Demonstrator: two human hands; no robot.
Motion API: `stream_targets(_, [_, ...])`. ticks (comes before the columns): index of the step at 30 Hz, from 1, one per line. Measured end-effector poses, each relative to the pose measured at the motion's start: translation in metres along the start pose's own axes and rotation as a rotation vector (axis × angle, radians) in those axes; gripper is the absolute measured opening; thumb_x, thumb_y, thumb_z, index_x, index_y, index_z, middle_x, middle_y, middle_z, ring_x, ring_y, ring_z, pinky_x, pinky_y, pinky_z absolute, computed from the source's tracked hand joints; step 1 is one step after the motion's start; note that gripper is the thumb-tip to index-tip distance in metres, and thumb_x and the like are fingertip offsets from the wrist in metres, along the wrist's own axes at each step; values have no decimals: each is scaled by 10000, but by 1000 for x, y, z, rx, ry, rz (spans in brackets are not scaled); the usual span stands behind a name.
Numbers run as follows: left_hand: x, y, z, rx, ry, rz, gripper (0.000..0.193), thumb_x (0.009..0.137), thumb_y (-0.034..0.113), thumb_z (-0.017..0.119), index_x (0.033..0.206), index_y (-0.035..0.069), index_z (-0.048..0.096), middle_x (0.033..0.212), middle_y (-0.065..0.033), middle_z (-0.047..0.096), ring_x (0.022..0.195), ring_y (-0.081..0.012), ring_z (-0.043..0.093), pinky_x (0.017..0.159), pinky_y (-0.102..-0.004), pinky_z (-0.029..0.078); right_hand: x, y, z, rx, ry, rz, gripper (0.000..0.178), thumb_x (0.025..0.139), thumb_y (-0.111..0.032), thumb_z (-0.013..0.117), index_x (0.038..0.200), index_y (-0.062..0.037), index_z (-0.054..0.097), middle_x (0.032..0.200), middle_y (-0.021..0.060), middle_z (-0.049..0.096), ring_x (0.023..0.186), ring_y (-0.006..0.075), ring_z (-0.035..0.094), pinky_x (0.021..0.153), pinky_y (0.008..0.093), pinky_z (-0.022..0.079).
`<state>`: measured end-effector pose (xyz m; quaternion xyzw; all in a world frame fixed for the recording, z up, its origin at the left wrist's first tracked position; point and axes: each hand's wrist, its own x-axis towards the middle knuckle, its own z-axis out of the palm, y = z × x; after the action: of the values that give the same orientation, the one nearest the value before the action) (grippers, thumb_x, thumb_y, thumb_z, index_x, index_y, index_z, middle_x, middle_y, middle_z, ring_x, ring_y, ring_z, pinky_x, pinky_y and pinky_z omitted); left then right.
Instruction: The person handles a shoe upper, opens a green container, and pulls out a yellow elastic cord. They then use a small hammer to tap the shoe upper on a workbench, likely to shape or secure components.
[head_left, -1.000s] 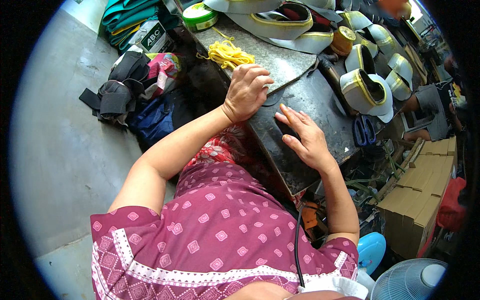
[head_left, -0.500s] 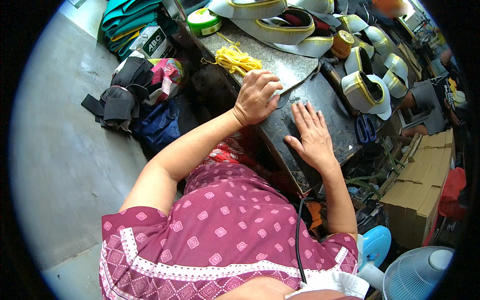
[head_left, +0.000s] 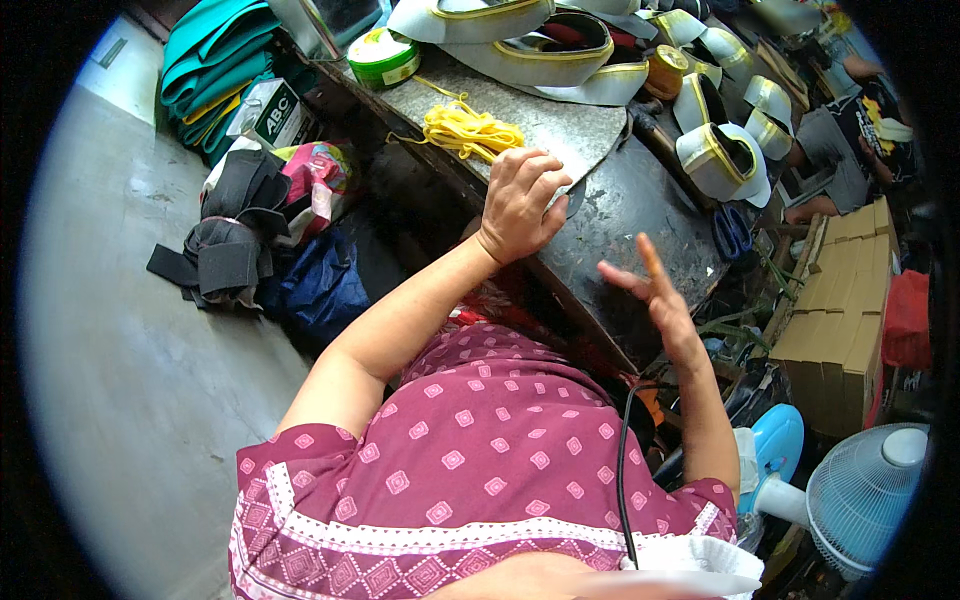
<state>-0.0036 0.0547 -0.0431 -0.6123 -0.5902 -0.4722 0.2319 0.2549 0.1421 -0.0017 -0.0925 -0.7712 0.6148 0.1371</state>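
Note:
My left hand (head_left: pixel 522 203) rests at the near edge of the dark worktable (head_left: pixel 625 220), beside a speckled grey board (head_left: pixel 592 135). Its fingers are curled down, hiding whatever lies under them; a small dark flat piece shows by the fingertips. A bundle of yellow cord (head_left: pixel 465 130) lies on the board just beyond this hand. Raised above the tabletop, my right hand (head_left: pixel 660 300) has its fingers apart and holds nothing. A wooden-looking tool handle (head_left: pixel 672 165) and dark blue scissor handles (head_left: pixel 732 235) lie farther right on the table.
Several grey shoe uppers with yellow edging (head_left: pixel 530 65) crowd the far side, around a brown jar (head_left: pixel 665 72). A green tub (head_left: pixel 383 60) stands far left. Dark fabric (head_left: pixel 240 235) is piled left of the table. Cardboard boxes (head_left: pixel 835 320) and a fan (head_left: pixel 868 490) are at right.
My right hand has lifted off the tabletop and turned, fingers spread. The left hand keeps its place at the table edge, fingers still curled. The whole view has shifted slightly.

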Motion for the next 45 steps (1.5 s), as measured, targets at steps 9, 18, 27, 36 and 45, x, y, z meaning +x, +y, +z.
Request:
stream_targets(9, [1,-1,-1,-17,8,0,285,764,135,695,1038,96,625,1089,-91,615,1088,-316,566,969,-462,416,42,23,1,160,328,19,793,1037,-618,260,1563,-26,297,1531,183,450,1476,297,330,1235,405,114])
stream_targets(18, [6,8,-5,23,-92,8,233,789,131,728,1008,113,652,1071,-65,638,1095,-302,579,1009,-455,407,55,36,-38,942,413,86,895,998,-711,181,1526,-7,345,1484,255,463,1406,353,416,1199,471,268])
stream_targets(27, [9,42,-1,4,-278,181,159,788,265,749,798,167,624,917,18,599,1064,-192,589,1070,-472,366,49,49,-40,798,320,-58,488,1056,-398,490,673,-95,508,899,166,704,913,242,674,993,436,488])
stream_targets(36, [3,37,3,-58,-251,111,211,831,224,719,757,106,562,887,-31,579,998,-251,582,957,-438,435,57,35,-20,215,301,-21,343,1092,-297,436,858,-56,504,849,38,529,821,141,563,960,365,486])
stream_targets(45, [-1,33,11,-103,-146,91,318,827,59,718,1075,85,521,1146,-126,589,1073,-348,591,958,-483,458,113,45,-30,93,365,-175,160,1077,-156,468,1052,-21,551,855,41,606,798,118,588,783,269,489])
